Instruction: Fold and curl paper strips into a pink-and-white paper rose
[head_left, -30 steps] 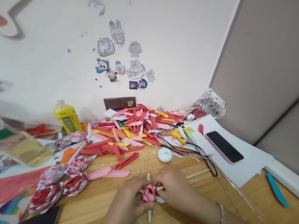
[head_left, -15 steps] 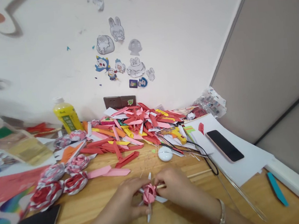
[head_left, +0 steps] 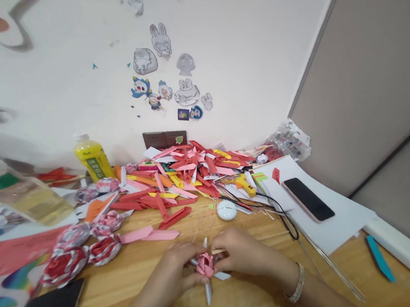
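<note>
A pink paper flower (head_left: 205,265) with pale strips sticking out around it is held low over the wooden table. My left hand (head_left: 178,268) closes on its left side, thumb at the lower edge and fingers at the top. My right hand (head_left: 237,252) is closed at the flower's right side, its fingertips by the petals. A short length of thin wooden stick (head_left: 217,252) shows at those fingers; the rest is hidden by the hand.
Folded paper strips (head_left: 192,169) heap against the wall. Finished paper flowers (head_left: 66,265) and a yellow bottle (head_left: 93,158) stand left. A glue gun (head_left: 245,184), its cable, a white egg-shaped object (head_left: 227,210) and a phone (head_left: 308,199) lie beyond and right.
My right hand has turned and its fingertips have come closer to the flower. The stick's far end no longer shows behind that hand. The lower pale strip now points more straight down.
</note>
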A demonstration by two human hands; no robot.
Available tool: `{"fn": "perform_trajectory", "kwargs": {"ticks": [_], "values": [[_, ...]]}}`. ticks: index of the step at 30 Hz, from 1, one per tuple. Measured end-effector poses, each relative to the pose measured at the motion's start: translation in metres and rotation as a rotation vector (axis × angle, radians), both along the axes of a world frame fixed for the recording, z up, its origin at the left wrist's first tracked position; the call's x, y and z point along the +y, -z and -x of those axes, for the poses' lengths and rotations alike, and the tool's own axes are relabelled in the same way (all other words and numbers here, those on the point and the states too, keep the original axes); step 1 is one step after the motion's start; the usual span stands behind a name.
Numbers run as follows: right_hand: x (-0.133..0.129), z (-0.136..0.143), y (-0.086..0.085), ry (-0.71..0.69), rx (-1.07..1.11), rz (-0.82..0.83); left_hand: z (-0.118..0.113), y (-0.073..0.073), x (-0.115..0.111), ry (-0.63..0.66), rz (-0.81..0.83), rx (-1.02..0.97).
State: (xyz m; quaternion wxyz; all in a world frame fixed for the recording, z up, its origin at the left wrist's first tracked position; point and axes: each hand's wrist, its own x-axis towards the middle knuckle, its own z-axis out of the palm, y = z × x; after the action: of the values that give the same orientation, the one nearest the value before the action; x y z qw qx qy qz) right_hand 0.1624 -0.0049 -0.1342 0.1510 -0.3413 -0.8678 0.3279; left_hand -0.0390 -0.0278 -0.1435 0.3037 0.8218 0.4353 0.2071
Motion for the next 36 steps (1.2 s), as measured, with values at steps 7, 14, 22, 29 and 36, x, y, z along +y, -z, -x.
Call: {"fn": "perform_trajectory", "kwargs": {"ticks": [7,14,22,29,36], "values": [[0.003,-0.001,0.004,0.026,-0.038,-0.014,-0.002,0.010,-0.001,-0.039,-0.097,-0.005],[-0.001,0.000,0.000,0.039,-0.010,0.080,0.010,0.000,0.002,0.106,0.072,-0.023],[0.001,0.000,0.004,0.034,-0.045,0.080,0.014,-0.005,0.000,0.126,0.150,-0.070],[0.002,0.000,0.012,0.068,0.006,0.136,0.014,0.006,0.005,0.151,0.035,-0.054],[0.003,0.000,0.014,0.048,0.049,0.182,0.016,0.016,0.008,0.134,-0.013,-0.035]]}}
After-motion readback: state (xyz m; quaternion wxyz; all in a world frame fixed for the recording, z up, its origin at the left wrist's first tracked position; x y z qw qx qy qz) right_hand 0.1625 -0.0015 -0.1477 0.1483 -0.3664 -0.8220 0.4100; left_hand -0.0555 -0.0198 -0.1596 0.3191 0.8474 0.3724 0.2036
